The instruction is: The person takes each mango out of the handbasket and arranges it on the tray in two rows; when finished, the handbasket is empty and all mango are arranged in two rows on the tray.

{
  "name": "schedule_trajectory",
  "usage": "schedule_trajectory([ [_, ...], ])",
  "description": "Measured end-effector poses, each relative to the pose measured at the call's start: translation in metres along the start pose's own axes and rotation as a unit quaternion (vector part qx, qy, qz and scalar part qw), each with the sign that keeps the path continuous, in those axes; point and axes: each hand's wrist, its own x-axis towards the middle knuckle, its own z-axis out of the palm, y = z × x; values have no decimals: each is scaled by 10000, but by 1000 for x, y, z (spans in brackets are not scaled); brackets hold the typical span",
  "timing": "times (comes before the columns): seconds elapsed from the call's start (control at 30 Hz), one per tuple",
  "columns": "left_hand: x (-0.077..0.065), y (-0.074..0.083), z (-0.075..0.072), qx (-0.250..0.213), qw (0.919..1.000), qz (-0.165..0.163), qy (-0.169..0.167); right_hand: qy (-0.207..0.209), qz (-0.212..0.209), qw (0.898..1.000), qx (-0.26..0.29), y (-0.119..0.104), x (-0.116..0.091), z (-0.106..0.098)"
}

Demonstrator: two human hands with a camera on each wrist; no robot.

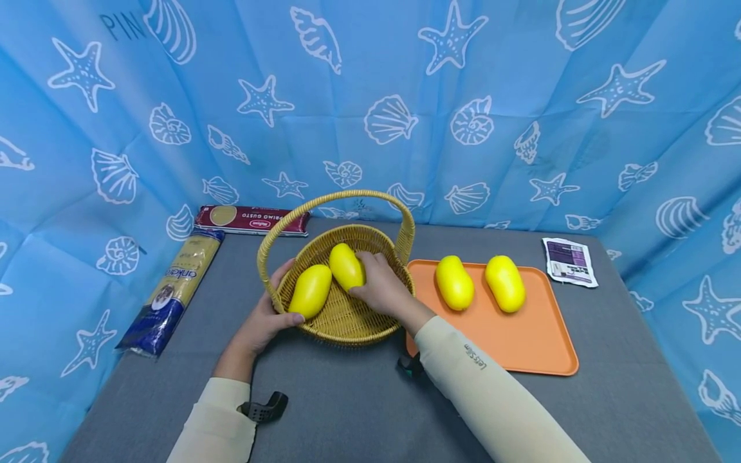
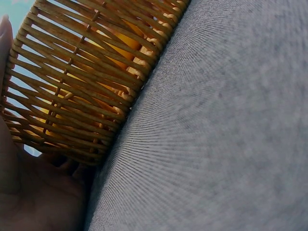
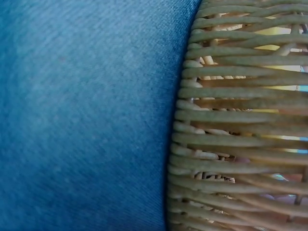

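A wicker basket (image 1: pixel 361 328) with a tall arched handle (image 1: pixel 341 195) stands mid-table. My left hand (image 1: pixel 263 321) grips its left side, thumb over the rim and the other fingers around the outside. Inside, one yellow mango (image 1: pixel 311 291) lies at the left. My right hand (image 1: pixel 382 288) reaches into the basket and holds a second mango (image 1: pixel 345 265) beside it. From the left wrist, the woven wall (image 2: pixel 72 77) shows close up next to my hand (image 2: pixel 43 192). Only the weave (image 3: pixel 240 115) and cloth appear in the right wrist view; my right hand is hidden there.
An orange tray (image 1: pixel 492 347) at the right bears two more mangoes (image 1: pixel 454 283). Behind it lies a small white-and-purple packet (image 1: pixel 570 262). Two long pasta packs, one red (image 1: pixel 251 219) and one blue-gold (image 1: pixel 172 292), lie at the left. A blue curtain (image 1: pixel 370 116) hangs behind.
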Motion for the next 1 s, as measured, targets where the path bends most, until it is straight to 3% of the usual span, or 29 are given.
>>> schedule_trajectory([
  [0.37,0,1,0,-48,10000,7,-16,69,-105,9998,150,-2,-2,-2],
  [0.73,1,2,0,21,10000,-61,24,299,-840,9948,502,-2,-8,-6],
  [1.0,0,2,0,15,10000,-47,11,362,-1230,9888,769,-1,-25,-15],
])
